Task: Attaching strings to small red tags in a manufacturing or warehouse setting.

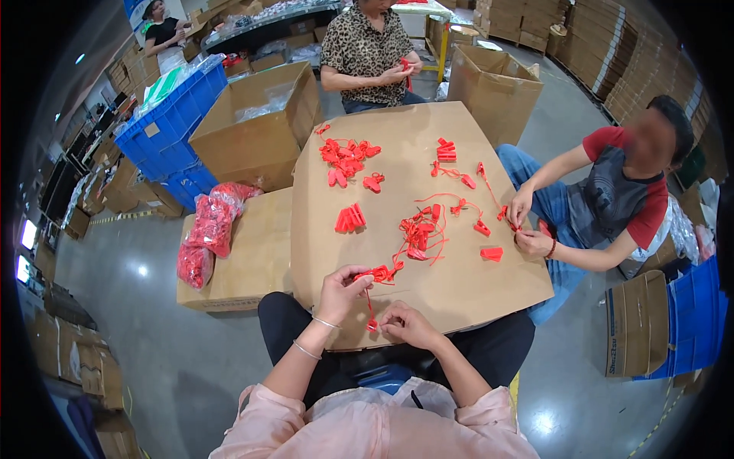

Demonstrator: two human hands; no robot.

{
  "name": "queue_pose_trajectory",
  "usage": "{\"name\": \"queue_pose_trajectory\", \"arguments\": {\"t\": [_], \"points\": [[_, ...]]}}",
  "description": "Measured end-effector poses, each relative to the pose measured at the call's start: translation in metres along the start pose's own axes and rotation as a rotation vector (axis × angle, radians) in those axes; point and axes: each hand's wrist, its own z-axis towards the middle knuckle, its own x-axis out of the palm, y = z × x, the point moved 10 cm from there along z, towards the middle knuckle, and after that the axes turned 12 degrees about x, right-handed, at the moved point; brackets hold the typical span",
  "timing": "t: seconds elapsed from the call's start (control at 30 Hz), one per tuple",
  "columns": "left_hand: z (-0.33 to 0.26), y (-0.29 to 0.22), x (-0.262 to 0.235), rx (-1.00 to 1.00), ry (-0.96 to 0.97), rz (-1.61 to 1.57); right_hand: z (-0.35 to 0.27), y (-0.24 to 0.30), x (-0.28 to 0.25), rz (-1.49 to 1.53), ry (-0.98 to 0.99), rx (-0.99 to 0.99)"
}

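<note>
Over the near edge of the cardboard tabletop [451, 294], my left hand [344, 291] pinches a bunch of red cord [380, 273]. One strand hangs from it to a small red plastic piece [372, 326], whistle-like in shape. Just right of that piece is my right hand [407, 324], its fingers curled together; whatever is between them is too small to make out. Beyond my hands lies a tangle of red cords and pieces [419, 233]. Several loose red pieces [350, 219] stand in a row to its left.
A larger red heap [348, 159] lies at the far left. At the right, a co-worker's hands [527, 229] handle a red cord; another person [375, 57] holds red pieces across the table. Bagged red pieces [210, 222] rest on a carton [237, 264] at left, near an open box [260, 126].
</note>
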Motion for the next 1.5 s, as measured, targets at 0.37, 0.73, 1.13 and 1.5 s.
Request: {"name": "queue_pose_trajectory", "arguments": {"t": [0.37, 0.73, 1.13, 1.5], "points": [[-0.008, -0.015, 0.019, -0.049, 0.067, -0.091, 0.029, 0.001, -0.006, 0.101, -0.400, 0.084], [-0.013, -0.015, 0.022, -0.116, 0.089, -0.111, 0.029, 0.001, -0.006, 0.330, -0.363, 0.113], [-0.003, -0.022, -0.013, -0.007, 0.000, -0.073, 0.003, 0.008, 0.032, 0.840, 0.251, 0.208], [-0.016, -0.039, -0.008, 0.160, 0.171, 0.591, -0.025, 0.096, -0.060, -0.085, -0.341, -0.205]]}}
